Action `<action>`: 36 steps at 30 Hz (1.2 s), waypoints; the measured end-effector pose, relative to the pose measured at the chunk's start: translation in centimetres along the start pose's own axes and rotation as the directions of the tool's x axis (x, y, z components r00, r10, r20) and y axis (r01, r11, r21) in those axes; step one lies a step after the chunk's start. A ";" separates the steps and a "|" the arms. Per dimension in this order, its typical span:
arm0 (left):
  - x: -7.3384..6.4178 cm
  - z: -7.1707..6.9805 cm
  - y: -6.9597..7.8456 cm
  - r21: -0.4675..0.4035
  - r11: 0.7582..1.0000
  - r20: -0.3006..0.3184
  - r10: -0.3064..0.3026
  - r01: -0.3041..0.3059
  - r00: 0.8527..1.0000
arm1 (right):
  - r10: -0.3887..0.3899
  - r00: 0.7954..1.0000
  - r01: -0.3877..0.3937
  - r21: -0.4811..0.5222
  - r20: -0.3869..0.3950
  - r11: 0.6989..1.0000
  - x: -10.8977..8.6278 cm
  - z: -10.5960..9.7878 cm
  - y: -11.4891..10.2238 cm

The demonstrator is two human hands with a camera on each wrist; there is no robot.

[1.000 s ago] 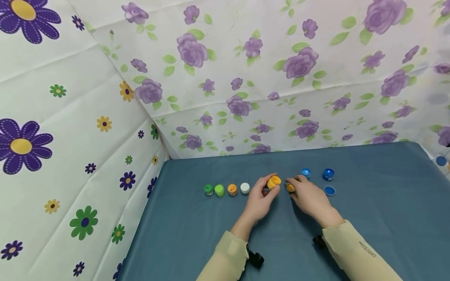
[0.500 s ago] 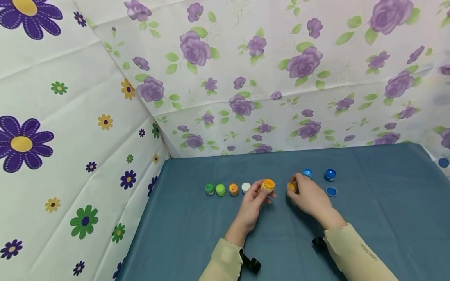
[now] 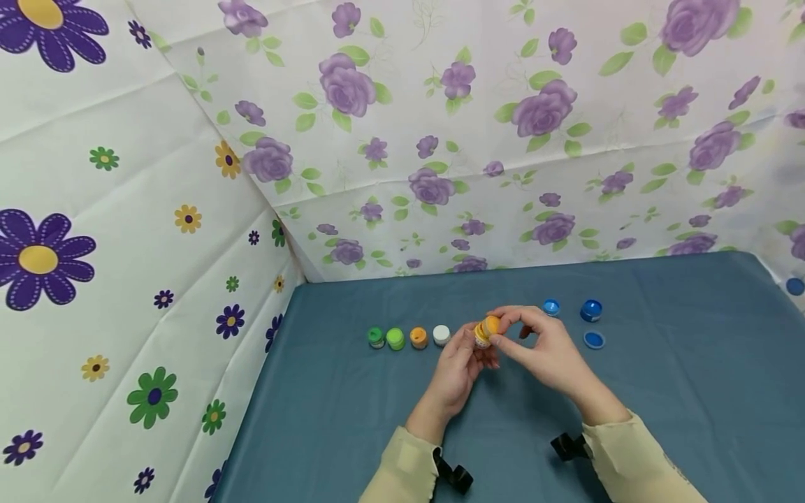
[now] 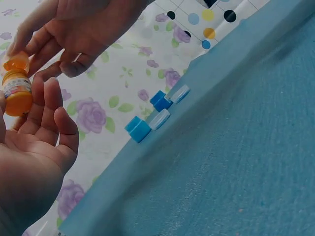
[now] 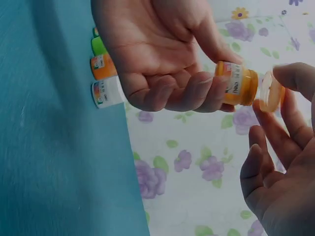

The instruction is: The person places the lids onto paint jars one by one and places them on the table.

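My left hand (image 3: 454,370) grips a small yellow-orange paint jar (image 5: 235,83), its mouth uncovered and a printed label round its side. Between thumb and fingertips, my right hand (image 3: 546,349) pinches the jar's orange lid (image 5: 271,92). The lid is held tilted, right at the jar's mouth; a narrow gap shows between them in the right wrist view. Both hands are above the table, close together. In the left wrist view, the jar (image 4: 17,93) stands upright under the lid (image 4: 16,62).
Left of the hands a row of capped jars stands on the blue-covered table (image 3: 327,419): dark green (image 3: 375,337), light green (image 3: 395,339), orange (image 3: 418,337) and white (image 3: 441,335). At right are a light blue jar (image 3: 550,308), a dark blue jar (image 3: 591,310) and an upturned blue lid (image 3: 594,339).
My left hand has drawn the jar left and slightly down. My right hand has lifted the orange lid from the table and carried it left to the jar's mouth.
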State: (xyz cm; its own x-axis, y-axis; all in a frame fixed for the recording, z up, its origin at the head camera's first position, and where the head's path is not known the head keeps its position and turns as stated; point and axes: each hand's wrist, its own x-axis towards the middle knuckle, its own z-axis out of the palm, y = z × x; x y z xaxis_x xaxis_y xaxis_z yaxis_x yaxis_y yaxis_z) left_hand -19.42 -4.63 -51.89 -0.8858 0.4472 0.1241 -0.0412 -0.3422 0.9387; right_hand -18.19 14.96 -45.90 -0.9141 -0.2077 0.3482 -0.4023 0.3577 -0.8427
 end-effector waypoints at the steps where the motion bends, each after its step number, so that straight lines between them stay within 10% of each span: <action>1: 0.0 0.1 -0.1 0.003 1.000 0.001 -0.004 0.004 1.000 | -0.021 1.000 0.021 -0.029 0.003 0.999 0.0 0.0 0.1; 21: -0.1 0.1 0.2 -0.017 1.000 0.005 -0.009 0.009 1.000 | -0.294 0.936 0.347 -0.367 0.193 0.863 -0.1 -1.6 -0.1; 36: -0.1 -0.1 0.0 -0.022 0.999 0.021 -0.038 0.038 0.999 | -0.246 0.942 0.329 -0.485 0.227 0.810 -0.1 -2.4 -0.5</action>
State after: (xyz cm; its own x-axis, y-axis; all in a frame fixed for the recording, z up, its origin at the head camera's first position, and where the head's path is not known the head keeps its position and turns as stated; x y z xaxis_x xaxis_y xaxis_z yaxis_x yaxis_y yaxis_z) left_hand -19.38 -4.74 -51.89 -0.8735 0.4773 0.0956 -0.0850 -0.3428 0.9356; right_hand -18.05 17.03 -44.55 -0.7509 -0.4902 0.4426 -0.6508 0.6634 -0.3693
